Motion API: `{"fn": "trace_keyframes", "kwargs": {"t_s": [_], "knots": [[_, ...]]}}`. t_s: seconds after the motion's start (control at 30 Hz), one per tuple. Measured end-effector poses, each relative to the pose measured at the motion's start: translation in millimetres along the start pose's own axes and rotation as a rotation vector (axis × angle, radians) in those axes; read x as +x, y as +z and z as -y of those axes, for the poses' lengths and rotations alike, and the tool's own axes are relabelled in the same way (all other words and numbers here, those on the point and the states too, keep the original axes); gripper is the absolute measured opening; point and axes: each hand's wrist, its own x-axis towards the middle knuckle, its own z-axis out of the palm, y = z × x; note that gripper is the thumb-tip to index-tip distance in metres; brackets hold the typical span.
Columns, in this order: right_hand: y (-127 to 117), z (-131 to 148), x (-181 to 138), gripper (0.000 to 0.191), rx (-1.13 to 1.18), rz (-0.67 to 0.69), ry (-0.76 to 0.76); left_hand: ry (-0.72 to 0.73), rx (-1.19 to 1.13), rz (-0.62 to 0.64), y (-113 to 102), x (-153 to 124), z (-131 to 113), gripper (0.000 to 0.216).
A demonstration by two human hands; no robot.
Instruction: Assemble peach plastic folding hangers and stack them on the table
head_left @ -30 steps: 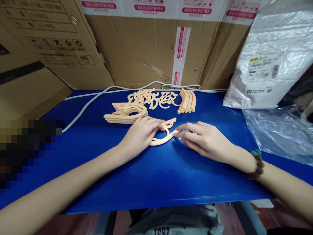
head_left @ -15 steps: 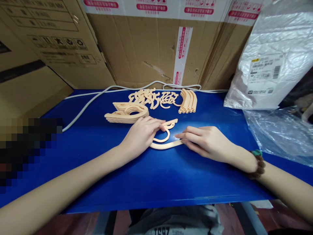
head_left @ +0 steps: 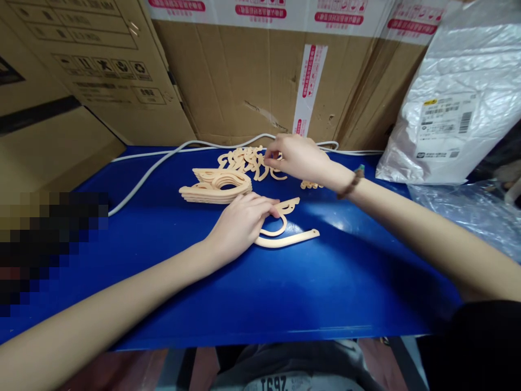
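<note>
My left hand [head_left: 243,221] is closed on a beige plastic folding hanger [head_left: 290,239] that lies on the blue table. Its curved arm and loop stick out to the right of my fingers, while the left portion is covered by them. My right hand [head_left: 299,156] is over the small beige hooks [head_left: 240,159] at the back, fingers bent down in a pinch. What is between those fingertips, if anything, is hidden. Left of centre, a stack of finished-looking beige hangers [head_left: 215,187] sits just behind my left hand. Beige hanger arms [head_left: 311,185] show partly beneath my right wrist.
A white cable [head_left: 158,155] runs along the rear of the blue table [head_left: 244,304]. Cardboard boxes [head_left: 232,76] wall off the back and left. At the right stand a white plastic parcel bag [head_left: 443,125] and clear plastic film [head_left: 459,212].
My right hand has let go of the hanger's right end and moved back and left to the small hooks. My left hand keeps its hold on the hanger.
</note>
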Motion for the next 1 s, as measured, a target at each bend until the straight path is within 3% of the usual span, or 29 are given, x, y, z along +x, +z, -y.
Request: {"fn": "trace_keyframes", "kwargs": {"t_s": [0.13, 0.33, 0.8, 0.9, 1.0], "knots": [[20.6, 1.8, 34.8, 0.030, 0.001, 0.056, 0.126, 0.005, -0.009, -0.003, -0.6, 0.6, -0.2, 0.027], [39.7, 6.8, 48.9, 0.042, -0.133, 0.013, 0.060, 0.028, 0.004, -0.013, -0.6, 0.8, 0.4, 0.025], [41.9, 15.6, 56.2, 0.030, -0.067, 0.002, 0.141, 0.020, -0.019, -0.018, -0.5, 1.1, -0.4, 0.028], [29.5, 5.0, 50.5, 0.029, 0.091, -0.027, 0.208, 0.013, -0.027, -0.033, 0.3, 0.6, -0.4, 0.028], [11.2, -7.9, 29.4, 0.024, 0.514, -0.071, 0.245, 0.002, -0.049, -0.035, 0.2, 0.2, -0.3, 0.025]]}}
